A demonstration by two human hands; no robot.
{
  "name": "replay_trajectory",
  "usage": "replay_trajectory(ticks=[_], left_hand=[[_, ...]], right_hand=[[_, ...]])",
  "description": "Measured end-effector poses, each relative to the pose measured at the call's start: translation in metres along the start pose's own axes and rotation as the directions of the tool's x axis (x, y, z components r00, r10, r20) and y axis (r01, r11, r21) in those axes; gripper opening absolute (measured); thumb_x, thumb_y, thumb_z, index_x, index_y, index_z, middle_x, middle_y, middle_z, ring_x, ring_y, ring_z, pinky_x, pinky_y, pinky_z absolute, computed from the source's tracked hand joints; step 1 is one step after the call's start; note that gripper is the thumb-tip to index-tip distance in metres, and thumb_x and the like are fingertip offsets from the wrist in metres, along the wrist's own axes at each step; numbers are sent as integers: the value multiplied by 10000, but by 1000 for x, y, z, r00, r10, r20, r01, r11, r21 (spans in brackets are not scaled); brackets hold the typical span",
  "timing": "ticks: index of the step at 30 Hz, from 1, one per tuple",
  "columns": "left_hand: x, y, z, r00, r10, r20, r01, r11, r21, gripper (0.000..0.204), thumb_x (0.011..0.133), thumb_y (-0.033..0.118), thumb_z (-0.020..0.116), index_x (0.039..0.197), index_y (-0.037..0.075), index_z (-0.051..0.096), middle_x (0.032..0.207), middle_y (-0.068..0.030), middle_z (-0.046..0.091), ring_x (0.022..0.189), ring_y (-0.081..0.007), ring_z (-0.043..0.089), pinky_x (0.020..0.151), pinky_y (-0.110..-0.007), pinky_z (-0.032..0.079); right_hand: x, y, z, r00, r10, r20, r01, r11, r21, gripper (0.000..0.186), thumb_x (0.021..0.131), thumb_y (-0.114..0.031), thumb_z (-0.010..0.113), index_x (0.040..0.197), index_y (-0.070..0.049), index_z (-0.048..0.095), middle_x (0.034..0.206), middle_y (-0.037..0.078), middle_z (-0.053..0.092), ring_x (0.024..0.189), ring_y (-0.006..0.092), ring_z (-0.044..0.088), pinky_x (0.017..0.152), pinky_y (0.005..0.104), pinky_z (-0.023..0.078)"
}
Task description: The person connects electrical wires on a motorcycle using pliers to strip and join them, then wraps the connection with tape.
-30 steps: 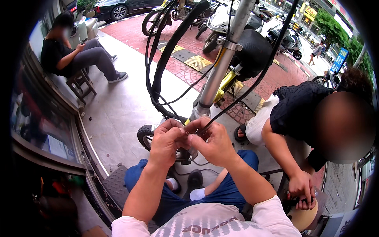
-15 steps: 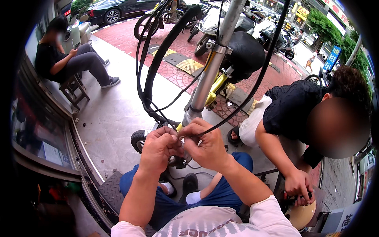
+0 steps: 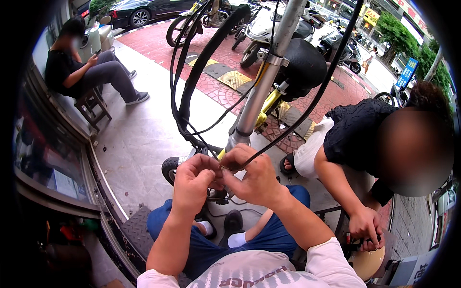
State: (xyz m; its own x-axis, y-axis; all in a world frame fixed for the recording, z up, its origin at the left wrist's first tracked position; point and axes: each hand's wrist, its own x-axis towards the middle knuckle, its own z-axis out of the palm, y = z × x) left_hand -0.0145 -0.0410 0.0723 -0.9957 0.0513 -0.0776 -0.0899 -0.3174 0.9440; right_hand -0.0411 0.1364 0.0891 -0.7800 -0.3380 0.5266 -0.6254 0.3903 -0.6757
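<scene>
In front of the scooter's silver steering tube (image 3: 261,89), my two hands meet with their fingertips nearly touching. My right hand (image 3: 254,180) pinches the end of a thick black cable (image 3: 312,110) that arches down from the upper right. The fingers of my left hand (image 3: 193,185) are closed at the tip of a thin black cable (image 3: 204,143) coming down from the upper left. Small wire ends seem to lie between the fingertips, too small to make out clearly. Yellow frame parts (image 3: 268,106) and a black seat (image 3: 302,62) show behind the tube.
A person in black (image 3: 357,129) crouches at my right, hands together over a rounded tan object (image 3: 367,261). Another person sits on a wooden stool (image 3: 91,108) at the left with a phone. A small wheel (image 3: 169,169) stands beyond my left hand. Parked motorbikes line the red paving (image 3: 149,36).
The view has shifted slightly, so the surroundings sit a little further right. My hands stay together at the cable ends, with the fingers slightly rearranged and the left thumb more raised.
</scene>
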Motion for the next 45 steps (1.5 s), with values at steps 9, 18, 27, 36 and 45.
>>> replay_trajectory(ticks=[9,18,27,36,45], left_hand=[[1,-14,1,959,279,-58,-251,923,293,182,862,-50,475,935,-9,636,843,-22,621,737,-89,568,665,-227,480],[22,-69,-40,959,266,-99,-256,961,99,224,1005,142,510,1166,0,575,1104,-98,627,976,-196,672,833,-322,589],[26,-66,-49,930,32,365,140,890,-434,534,1034,224,492,1501,-19,410,1523,-180,487,1360,-264,532,1116,-419,450],[21,-48,-13,881,96,463,222,781,-584,560,1076,259,468,1572,29,343,1600,-145,411,1460,-260,416,1202,-453,335],[30,-54,-29,887,43,460,341,611,-715,502,1093,316,452,1516,45,447,1534,-110,507,1399,-244,492,1186,-430,357]], right_hand=[[3,17,-2,999,18,31,-21,995,101,190,802,-185,716,857,-12,657,773,187,652,741,400,654,666,460,519],[-15,21,6,980,192,-50,-177,962,209,214,713,-181,689,711,12,596,697,200,648,725,416,662,682,483,517],[-10,32,38,930,157,-333,-76,967,242,197,697,-128,677,710,20,547,958,166,609,889,365,596,791,437,494],[5,12,40,879,362,-312,-149,829,540,214,747,-68,634,904,10,511,933,141,586,885,291,563,797,412,466],[18,8,53,864,370,-341,-93,783,615,199,773,-81,628,842,-1,459,975,163,593,962,317,574,889,411,466]])
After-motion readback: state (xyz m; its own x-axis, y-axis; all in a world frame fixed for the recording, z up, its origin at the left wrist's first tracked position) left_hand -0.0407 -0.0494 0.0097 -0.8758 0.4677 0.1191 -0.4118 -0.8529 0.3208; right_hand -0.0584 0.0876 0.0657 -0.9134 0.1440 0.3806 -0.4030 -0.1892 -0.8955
